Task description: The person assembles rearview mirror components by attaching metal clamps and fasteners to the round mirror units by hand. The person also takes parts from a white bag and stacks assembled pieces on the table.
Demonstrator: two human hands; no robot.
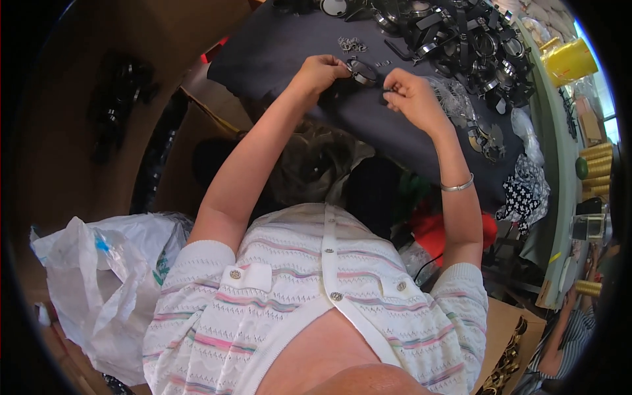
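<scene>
My left hand (321,74) pinches the edge of a dark round wristwatch (362,72) just above the black-covered table (263,49). To the right of the watch, my right hand (411,97) is closed with its fingertips together around a small dark piece, too small to name. The two hands are apart, with the watch between them. Small silvery metal parts (352,45) lie in a little heap beyond the watch. A few tiny metal bits (383,64) and a black bent tool (397,50) rest near them.
A large pile of black-strapped watches (461,43) covers the table's far right. Clear plastic wrapping (454,95) lies beside my right hand. A yellow roll (570,62) stands farther right. Cardboard boxes (66,178) and a white plastic bag (105,283) are at my left.
</scene>
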